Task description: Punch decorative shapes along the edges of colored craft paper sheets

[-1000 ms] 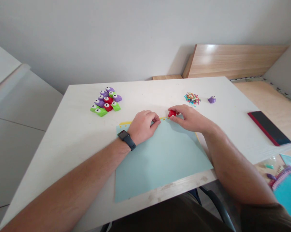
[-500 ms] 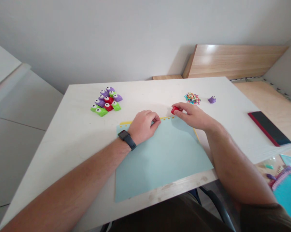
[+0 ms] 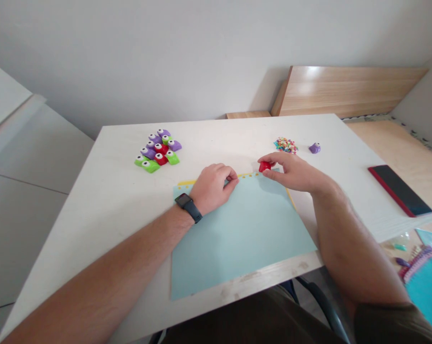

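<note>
A light blue sheet of paper (image 3: pixel 237 229) lies on the table, with a row of small holes along its far edge. Yellow paper (image 3: pixel 186 183) shows from beneath it. My left hand (image 3: pixel 213 187), wearing a dark watch (image 3: pixel 188 206), rests on the sheet's far edge, fingers curled and thumb pressed against the forefinger at the paper. Between the thumb and fingers of my right hand (image 3: pixel 287 171) is a red craft paper punch (image 3: pixel 264 166), at the far edge just right of the row of holes.
Several purple, green and red punches (image 3: pixel 160 158) stand grouped at the back left. A pile of colourful paper bits (image 3: pixel 286 145) and a purple punch (image 3: pixel 314 147) lie at the back right. A dark red-edged tablet-like object (image 3: pixel 400 190) lies near the right edge of the white table (image 3: pixel 130 200).
My right hand has moved slightly right along the paper's far edge with the red punch, which is now turned so more of it shows. My left hand has stayed put.
</note>
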Available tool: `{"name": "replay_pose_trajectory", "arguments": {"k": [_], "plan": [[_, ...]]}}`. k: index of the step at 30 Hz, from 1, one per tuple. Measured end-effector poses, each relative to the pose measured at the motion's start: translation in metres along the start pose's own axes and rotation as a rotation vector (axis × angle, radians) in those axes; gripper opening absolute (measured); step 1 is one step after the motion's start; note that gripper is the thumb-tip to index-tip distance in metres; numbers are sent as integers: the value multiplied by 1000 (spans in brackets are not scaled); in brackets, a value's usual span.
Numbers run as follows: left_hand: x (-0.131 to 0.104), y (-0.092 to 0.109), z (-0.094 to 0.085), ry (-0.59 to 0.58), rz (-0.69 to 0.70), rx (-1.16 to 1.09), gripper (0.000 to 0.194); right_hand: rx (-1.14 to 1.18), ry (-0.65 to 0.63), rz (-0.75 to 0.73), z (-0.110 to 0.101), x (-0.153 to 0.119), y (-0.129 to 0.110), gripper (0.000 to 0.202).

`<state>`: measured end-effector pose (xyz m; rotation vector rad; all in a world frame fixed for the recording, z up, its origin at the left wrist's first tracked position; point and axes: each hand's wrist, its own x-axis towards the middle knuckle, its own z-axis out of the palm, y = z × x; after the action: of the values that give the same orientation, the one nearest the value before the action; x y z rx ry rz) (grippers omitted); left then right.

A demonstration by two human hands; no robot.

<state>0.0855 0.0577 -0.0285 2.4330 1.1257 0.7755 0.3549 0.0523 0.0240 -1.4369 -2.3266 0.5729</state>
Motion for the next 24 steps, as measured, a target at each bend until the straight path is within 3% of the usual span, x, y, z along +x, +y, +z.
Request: {"name": "replay_pose_trajectory", "arguments": {"k": [4,12,24], "plan": [[0,0,0,8,4,3,10,-23,48,-2,0,-1,1,32],[0,1,-1,8,-4,-6,10,-56,-3,-26,-1,-1,1,34],[0,1,-1,26,14,-12,10,-58,54,-23,1,-1,5,31]]}}
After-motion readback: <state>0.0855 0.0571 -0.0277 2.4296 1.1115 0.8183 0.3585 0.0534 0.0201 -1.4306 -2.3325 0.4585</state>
